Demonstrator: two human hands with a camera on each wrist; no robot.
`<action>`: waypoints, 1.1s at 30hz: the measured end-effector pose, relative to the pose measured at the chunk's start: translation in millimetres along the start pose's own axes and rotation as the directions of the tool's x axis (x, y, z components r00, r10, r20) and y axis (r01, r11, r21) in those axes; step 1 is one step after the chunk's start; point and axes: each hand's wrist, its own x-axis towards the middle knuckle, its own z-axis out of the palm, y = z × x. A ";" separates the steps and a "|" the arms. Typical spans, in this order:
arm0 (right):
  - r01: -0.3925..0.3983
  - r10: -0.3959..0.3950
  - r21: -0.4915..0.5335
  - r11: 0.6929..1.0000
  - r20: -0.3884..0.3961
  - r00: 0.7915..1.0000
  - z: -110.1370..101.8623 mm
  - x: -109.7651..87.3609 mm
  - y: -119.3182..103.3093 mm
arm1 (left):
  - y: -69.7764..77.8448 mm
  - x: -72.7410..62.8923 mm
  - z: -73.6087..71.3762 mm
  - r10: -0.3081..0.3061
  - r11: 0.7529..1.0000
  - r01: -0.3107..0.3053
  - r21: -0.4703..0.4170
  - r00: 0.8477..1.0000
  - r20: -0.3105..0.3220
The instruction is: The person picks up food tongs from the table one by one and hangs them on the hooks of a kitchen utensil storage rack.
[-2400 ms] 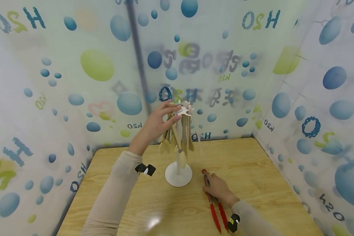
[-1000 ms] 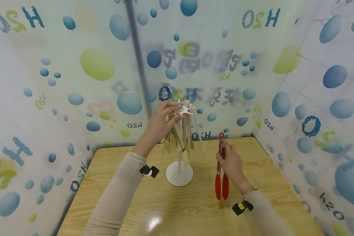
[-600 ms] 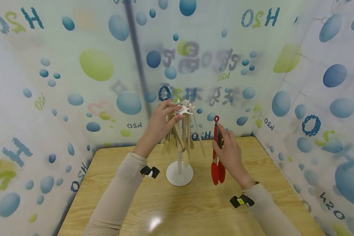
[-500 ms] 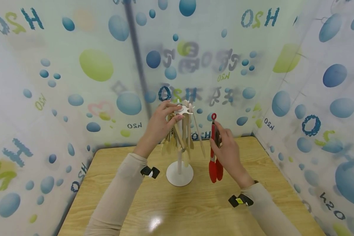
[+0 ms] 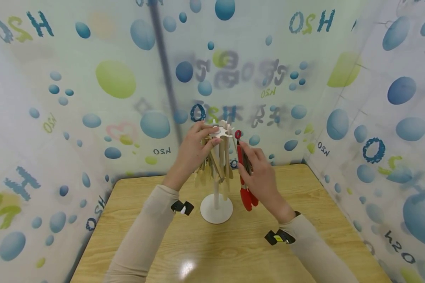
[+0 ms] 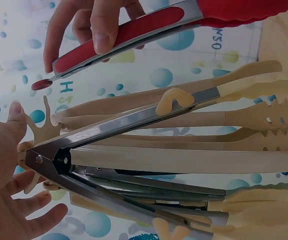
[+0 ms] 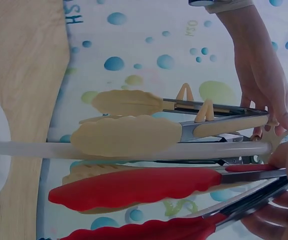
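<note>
In the head view my left hand [image 5: 194, 148] holds the white top of a utensil rack [image 5: 217, 208], fingers over it and thumb at its front edge. My right hand [image 5: 263, 179] pinches red-tipped tongs [image 5: 247, 198] upright by the handles, ring end up, just right of the rack top. In the right wrist view, the red tongs [image 7: 139, 187] have their tips slightly apart. Beige-tipped tongs [image 6: 134, 122] and several beige utensils hang from the hooks in the left wrist view. Whether the red tongs' ring touches a hook cannot be told.
The rack's round white base stands on a wooden table [image 5: 184, 243]. Patterned curtains [image 5: 113, 78] with blue and green spots close in the back and both sides. Both wrists carry small black cameras.
The right hand has picked the red tongs up from the table, turned them ring end up, and carried them left to beside the rack top. The left hand keeps its place on the rack.
</note>
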 end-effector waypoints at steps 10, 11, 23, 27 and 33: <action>0.010 -0.010 0.008 1.000 0.023 1.000 10.3 1.2 -3.3 | 0.6 -1.4 0.0 -0.012 1.000 0.013 -0.004 1.000 0.007; 0.009 -0.010 0.008 1.000 0.026 1.000 11.5 1.2 -3.4 | 0.5 -1.3 0.1 -0.013 1.000 0.013 -0.004 1.000 0.006; 0.010 -0.011 0.005 1.000 0.043 0.999 27.0 3.1 -3.6 | -1.7 -1.0 1.2 -0.020 1.000 0.020 -0.006 1.000 0.003; 0.008 -0.009 0.018 1.000 0.040 0.999 31.2 3.5 -3.4 | -2.1 -0.7 1.4 -0.023 1.000 0.024 -0.010 1.000 0.008; 0.020 -0.020 0.019 1.000 0.023 1.000 36.2 3.8 -3.1 | -1.2 -1.2 0.2 -0.022 1.000 0.022 -0.023 1.000 0.007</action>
